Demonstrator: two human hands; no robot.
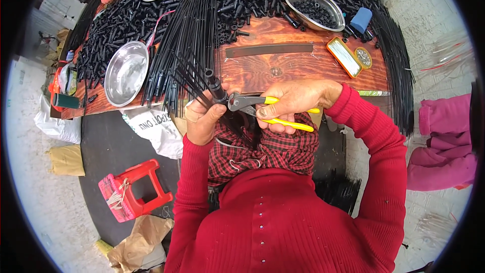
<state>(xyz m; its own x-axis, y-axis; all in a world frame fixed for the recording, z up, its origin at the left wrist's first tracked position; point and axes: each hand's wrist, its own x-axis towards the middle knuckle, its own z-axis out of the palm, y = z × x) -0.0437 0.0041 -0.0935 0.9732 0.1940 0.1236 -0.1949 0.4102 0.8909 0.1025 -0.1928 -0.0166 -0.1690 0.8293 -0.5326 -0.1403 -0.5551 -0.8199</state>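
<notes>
A black tube [217, 91] is over the lap [293, 151], pinched by the left hand [203, 119]; curled fingers of the right hand [290, 100] grip yellow-handled pliers [247, 102] beside it. Black parts [118, 40] heap a wood-grained table [283, 65]; a red stool [132, 203] sits on dark flooring [101, 141].

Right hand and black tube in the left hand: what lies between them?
The yellow-handled pliers, held by the right hand, lie there in the head view.

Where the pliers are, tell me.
Just right of centre in the head view, the yellow-handled pliers are in the right hand, jaws beside the black tube in the left hand.
</notes>
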